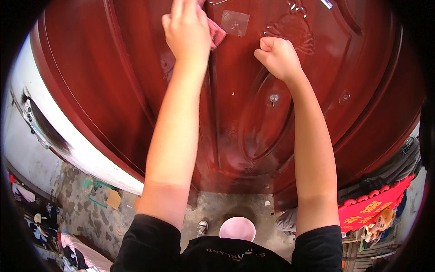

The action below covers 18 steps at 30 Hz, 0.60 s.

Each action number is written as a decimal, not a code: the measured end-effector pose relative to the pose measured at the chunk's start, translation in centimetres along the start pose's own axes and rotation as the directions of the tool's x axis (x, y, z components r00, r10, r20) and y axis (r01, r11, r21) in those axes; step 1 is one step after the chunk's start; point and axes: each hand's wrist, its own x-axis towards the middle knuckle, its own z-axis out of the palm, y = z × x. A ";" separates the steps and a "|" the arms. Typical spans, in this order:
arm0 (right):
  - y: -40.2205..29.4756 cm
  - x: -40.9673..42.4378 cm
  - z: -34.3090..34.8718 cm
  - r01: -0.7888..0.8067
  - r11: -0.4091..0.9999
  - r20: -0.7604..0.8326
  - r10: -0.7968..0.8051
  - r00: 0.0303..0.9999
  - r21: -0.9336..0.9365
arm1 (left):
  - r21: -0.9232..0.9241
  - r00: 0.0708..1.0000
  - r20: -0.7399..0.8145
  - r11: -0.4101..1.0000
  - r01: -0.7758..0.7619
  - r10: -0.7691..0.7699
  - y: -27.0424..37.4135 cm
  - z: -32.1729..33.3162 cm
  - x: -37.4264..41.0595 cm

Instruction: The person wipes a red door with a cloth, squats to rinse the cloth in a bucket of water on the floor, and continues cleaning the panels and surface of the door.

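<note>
My left hand (187, 29) presses a pink cloth (216, 33) against a glossy red-brown panelled door (251, 115) at the top of the view. Part of the cloth is hidden behind the fingers. My right hand (279, 56) is curled into a fist close to the door's carved relief (294, 27), with nothing visible in it. Between the two hands, a clear square adhesive patch (235, 23) sticks to the door. Below the fist are a clear adhesive hook (273, 99) and, further right, another clear hook (345, 97).
A pink basin (238, 228) stands on the concrete floor (217, 204) near a sneaker (202, 227). On the left lie a cardboard piece (113, 199) and a green frame (97, 190). A red banner bearing writing (370, 207) and a doll (384, 221) are at right.
</note>
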 end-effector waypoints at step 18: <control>1.0 0.1 0.7 0.008 1.000 -0.061 -0.006 0.998 0.030 | -0.087 0.993 -0.115 0.996 -0.020 0.010 -0.8 1.2 -6.2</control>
